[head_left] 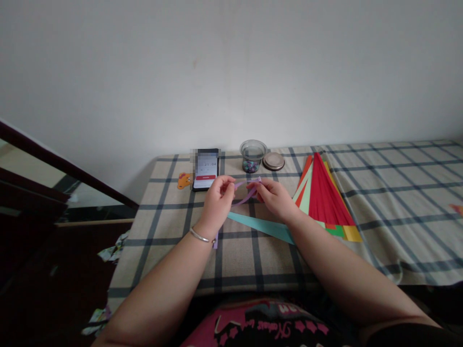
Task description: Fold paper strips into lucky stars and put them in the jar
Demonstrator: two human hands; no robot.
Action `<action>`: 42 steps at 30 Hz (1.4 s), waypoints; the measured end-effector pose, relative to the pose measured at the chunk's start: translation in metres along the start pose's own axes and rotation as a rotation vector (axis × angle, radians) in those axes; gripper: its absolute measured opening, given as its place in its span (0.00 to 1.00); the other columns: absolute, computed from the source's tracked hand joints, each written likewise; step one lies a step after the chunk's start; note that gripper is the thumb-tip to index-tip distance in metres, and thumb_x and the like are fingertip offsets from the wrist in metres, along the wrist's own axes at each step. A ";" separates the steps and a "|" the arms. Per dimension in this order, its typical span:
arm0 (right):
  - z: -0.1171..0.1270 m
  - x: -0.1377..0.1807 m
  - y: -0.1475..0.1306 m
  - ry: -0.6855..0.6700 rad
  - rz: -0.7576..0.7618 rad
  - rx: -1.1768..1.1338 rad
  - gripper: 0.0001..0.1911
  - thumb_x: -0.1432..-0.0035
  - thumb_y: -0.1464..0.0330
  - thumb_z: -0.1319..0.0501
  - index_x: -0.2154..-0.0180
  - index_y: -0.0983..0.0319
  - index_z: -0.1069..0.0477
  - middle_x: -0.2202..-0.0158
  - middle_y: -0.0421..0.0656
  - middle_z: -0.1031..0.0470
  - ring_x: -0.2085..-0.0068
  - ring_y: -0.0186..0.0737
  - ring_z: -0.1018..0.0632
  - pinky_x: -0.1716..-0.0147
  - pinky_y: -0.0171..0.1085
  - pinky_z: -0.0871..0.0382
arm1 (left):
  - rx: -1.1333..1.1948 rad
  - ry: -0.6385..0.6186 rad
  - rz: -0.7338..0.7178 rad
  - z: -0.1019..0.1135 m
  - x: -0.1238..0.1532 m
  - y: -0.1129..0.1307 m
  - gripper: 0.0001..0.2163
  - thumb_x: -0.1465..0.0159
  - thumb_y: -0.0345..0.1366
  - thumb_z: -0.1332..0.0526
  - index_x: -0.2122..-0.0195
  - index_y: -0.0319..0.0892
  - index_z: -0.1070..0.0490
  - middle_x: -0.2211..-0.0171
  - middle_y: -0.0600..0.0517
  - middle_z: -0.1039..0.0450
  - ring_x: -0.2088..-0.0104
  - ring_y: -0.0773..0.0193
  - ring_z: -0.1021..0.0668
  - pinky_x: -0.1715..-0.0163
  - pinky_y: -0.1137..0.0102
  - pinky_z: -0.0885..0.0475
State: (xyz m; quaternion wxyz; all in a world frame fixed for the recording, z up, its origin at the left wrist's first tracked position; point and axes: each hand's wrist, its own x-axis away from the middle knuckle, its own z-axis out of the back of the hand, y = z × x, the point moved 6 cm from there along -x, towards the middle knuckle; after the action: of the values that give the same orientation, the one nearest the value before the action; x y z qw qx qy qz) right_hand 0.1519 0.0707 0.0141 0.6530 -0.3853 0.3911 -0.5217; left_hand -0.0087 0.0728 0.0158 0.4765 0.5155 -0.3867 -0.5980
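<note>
A thin purple paper strip (247, 196) runs in a loop between my two hands above the table. My left hand (220, 195) pinches one part of it between thumb and fingers. On the other side my right hand (272, 193) is closed on the strip too, with a short folded bit showing at the fingertips. Below my hands lies a flat fan of light-blue paper strips (262, 228), partly covered by my right forearm. Another bit of purple strip (216, 242) shows beside my left wrist.
Behind my hands stand a phone (206, 168), a clear plastic cup (252, 156) holding small colourful pieces, and a round lid (274, 161). An orange bear cutout (184, 180) lies beside the phone. Red paper strips (325, 197) fan out at right on the checked tablecloth (162, 231).
</note>
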 end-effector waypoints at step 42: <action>0.005 0.021 -0.045 0.185 0.489 0.552 0.08 0.38 0.67 0.43 0.63 0.60 0.25 0.64 0.43 0.24 0.69 0.34 0.26 0.70 0.33 0.34 | -0.302 -0.033 -0.368 -0.006 0.012 0.028 0.01 0.39 0.31 0.39 0.66 0.41 0.27 0.68 0.51 0.23 0.66 0.64 0.22 0.62 0.69 0.26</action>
State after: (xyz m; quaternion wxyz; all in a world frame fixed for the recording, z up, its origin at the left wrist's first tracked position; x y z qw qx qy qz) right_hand 0.1423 0.0432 0.0543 0.7994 -0.0414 0.3737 -0.4686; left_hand 0.0015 0.0548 0.0387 0.4246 0.4904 -0.2003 -0.7342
